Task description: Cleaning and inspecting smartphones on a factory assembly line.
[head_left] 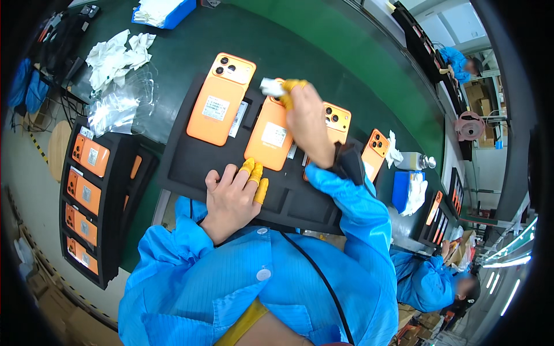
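My right hand (306, 118), yellow cots on its fingertips, pinches a folded white wiping cloth (271, 87) at the camera end of an orange phone (269, 138). The phone lies back up on a black foam tray (202, 167), with a white label on its back. My left hand (234, 199) rests on the tray, fingers stretched out and several in yellow cots, their tips at the phone's lower edge. To the left lies another labelled orange phone (222, 99). Beyond my right wrist is an orange phone (337, 122), partly hidden by my arm, and farther right another orange phone (375, 151).
A black tray of orange phones (86, 199) stands at the left. Crumpled white cloths (118, 57) and clear plastic film (118, 109) lie on the green table. Blue boxes (182, 14) hold white cloths; a metal-topped bottle (412, 161) stands right. Co-workers in blue (427, 282) sit beyond.
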{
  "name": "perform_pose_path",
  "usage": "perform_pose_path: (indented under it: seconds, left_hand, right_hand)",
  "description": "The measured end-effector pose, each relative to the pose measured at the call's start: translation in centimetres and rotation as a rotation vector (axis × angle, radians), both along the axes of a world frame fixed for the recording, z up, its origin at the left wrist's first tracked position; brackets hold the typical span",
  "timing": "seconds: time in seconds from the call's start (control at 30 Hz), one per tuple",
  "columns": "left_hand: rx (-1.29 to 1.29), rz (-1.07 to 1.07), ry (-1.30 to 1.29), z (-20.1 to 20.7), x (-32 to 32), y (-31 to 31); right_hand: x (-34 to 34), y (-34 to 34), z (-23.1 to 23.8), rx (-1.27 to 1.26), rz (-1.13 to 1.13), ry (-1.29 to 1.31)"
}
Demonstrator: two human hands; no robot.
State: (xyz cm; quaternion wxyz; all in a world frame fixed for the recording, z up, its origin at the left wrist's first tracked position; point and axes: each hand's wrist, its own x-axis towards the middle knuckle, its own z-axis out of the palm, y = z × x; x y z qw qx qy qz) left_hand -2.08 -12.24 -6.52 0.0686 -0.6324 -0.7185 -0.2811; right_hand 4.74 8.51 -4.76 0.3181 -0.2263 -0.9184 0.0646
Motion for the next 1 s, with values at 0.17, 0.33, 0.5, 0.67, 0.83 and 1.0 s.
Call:
perform_pose_path:
  seconds: [0.17, 0.33, 0.5, 0.67, 0.83, 1.0]
  left_hand:
    - [0.004, -0.002, 0.027, 0.4, 0.1, 0.0]
    - [0.005, 0.009, 0.018, 0.3, 0.0, 0.2]
    - [0.006, 0.001, 0.023, 0.5, 0.1, 0.2]
    - [0.014, 0.037, 0.003, 0.1, 0.1, 0.0]
    - [0.025, 0.011, 0.006, 0.5, 0.3, 0.5]
    - [0.011, 0.024, 0.014, 0.2, 0.3, -0.2]
  right_hand:
    - [-0.6, 1.1, 0.4, 0.009, -0.005, 0.023]
    - [-0.8, 0.5, 0.1, 0.004, 0.034, 0.000]
    - [-0.3, 1.2, 0.6, 0.008, 0.055, 0.014]
    - [0.1, 1.1, 0.4, 0.023, 0.010, -0.026]
    - [2.5, -0.2, -1.3, 0.021, 0.119, -0.059]
    - [0.4, 2.0, 0.7, -0.028, 0.010, 0.001]
